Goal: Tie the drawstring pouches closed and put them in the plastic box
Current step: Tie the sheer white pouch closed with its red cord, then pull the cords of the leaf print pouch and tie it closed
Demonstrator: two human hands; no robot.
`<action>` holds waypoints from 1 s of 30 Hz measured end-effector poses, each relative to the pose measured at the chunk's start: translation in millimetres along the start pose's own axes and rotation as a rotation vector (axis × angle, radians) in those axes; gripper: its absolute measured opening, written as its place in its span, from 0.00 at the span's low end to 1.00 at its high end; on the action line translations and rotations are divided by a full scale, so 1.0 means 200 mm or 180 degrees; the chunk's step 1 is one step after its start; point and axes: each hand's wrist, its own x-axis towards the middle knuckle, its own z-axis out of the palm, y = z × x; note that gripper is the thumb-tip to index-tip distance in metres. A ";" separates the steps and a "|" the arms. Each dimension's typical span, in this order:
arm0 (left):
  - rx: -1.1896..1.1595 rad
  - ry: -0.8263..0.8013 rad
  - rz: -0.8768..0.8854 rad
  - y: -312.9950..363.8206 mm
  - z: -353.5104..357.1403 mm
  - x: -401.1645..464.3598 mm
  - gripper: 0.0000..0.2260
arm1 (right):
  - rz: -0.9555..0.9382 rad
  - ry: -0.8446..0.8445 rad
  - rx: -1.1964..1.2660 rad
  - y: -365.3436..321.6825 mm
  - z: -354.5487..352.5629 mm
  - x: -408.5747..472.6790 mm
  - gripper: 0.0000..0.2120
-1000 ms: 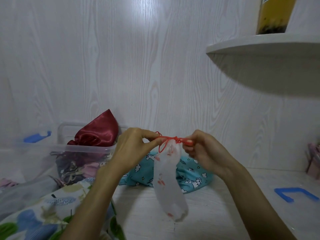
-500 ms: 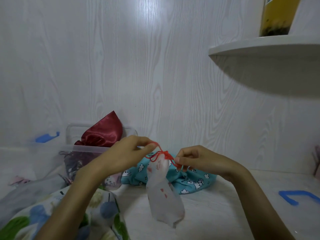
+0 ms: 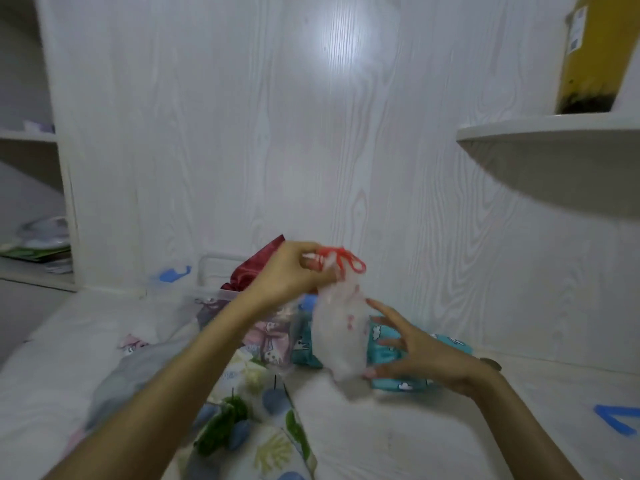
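Observation:
A sheer white pouch (image 3: 341, 336) with small red prints hangs in the air, its neck gathered by a red drawstring (image 3: 341, 259). My left hand (image 3: 294, 275) pinches the pouch's neck and the string at the top. My right hand (image 3: 412, 355) is spread beside the pouch's lower end, fingertips touching it. The clear plastic box (image 3: 221, 271) stands behind my left arm against the wall, with a dark red satin pouch (image 3: 252, 271) and other pouches inside. A teal cloud-print pouch (image 3: 391, 355) lies on the table behind the white one.
A floral fabric pouch (image 3: 256, 403) and a grey sheer pouch (image 3: 138, 372) lie at the lower left. Blue tape marks (image 3: 620, 422) sit at the right, and a blue clip (image 3: 173, 273) by the box. A white shelf (image 3: 554, 133) with a yellow box (image 3: 599, 53) juts out upper right.
My right hand has let go of the red drawstring and dropped to the pouch's lower end. My left hand has raised the pouch by its neck. The view has swung left.

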 end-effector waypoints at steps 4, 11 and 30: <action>-0.0703 0.0653 0.0114 0.14 -0.19 0.09 0.10 | -0.0486 0.0468 0.1182 -0.20 0.02 0.17 0.38; 0.0675 0.1706 0.0695 -0.02 -0.46 0.21 0.05 | -0.1178 0.2361 0.0907 -0.47 0.12 0.53 0.21; 0.2708 -0.0894 -0.1647 -0.46 -0.34 0.11 0.27 | -0.0203 0.0849 -0.1802 -0.26 0.26 0.78 0.20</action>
